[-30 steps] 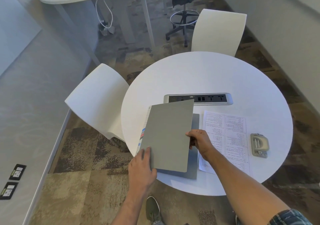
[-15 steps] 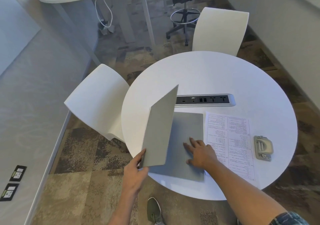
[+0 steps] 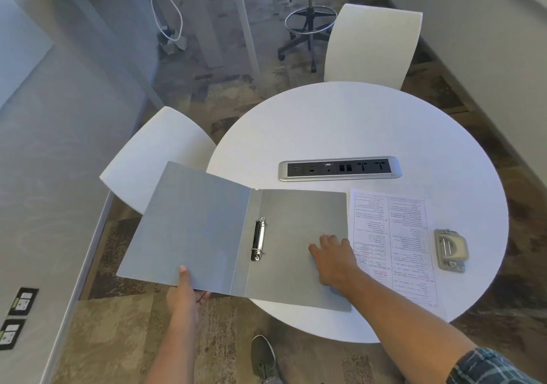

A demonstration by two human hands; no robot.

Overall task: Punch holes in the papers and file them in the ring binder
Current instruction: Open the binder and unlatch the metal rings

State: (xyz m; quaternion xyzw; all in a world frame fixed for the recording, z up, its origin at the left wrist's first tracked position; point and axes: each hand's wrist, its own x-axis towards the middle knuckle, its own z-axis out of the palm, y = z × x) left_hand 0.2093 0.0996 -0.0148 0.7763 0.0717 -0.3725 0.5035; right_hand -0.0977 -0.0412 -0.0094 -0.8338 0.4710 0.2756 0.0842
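Papers (image 3: 392, 247) and hole punch (image 3: 450, 250) flank open binder (image 3: 236, 235); left grip (image 3: 186, 292) pinches cover, right (image 3: 333, 260) seemingly flat.

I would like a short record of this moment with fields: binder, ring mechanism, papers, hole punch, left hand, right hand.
binder: ring binder lies open, back cover on the round table, front cover overhanging its left edge
ring mechanism: on the inside by the spine, no sheets on it
papers: flat, right of the binder
hole punch: right of the papers, untouched
left hand: holds the front cover's near edge
right hand: flat on the back cover
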